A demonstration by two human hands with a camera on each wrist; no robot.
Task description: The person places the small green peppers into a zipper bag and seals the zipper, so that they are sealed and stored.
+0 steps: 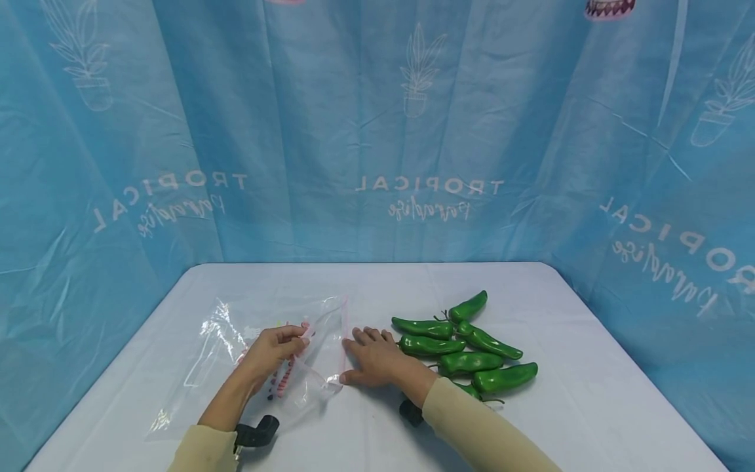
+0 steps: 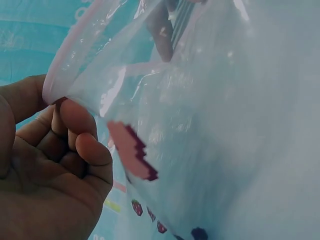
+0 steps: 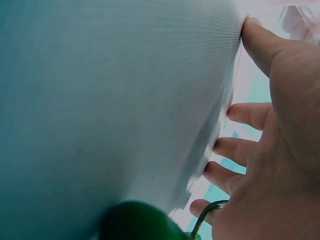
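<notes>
A clear plastic zip bag (image 1: 221, 328) with red and pink printing lies on the left of the table, its pink-edged mouth facing right. My left hand (image 1: 272, 357) pinches the bag's film near the mouth; in the left wrist view, thumb and fingertips hold the lifted pink rim (image 2: 62, 65). My right hand (image 1: 374, 359) rests palm down with spread fingers, fingertips and thumb right at the pink edge. Close by its wrist, several green peppers (image 1: 506, 378) with thin stems lie in a loose group, partly hidden by the right forearm.
The white-covered table (image 1: 596, 406) has rounded far corners. A blue printed curtain (image 1: 377, 131) hangs behind it and along both sides. Black camera mounts (image 1: 257, 432) stick out from the wrists, low over the table.
</notes>
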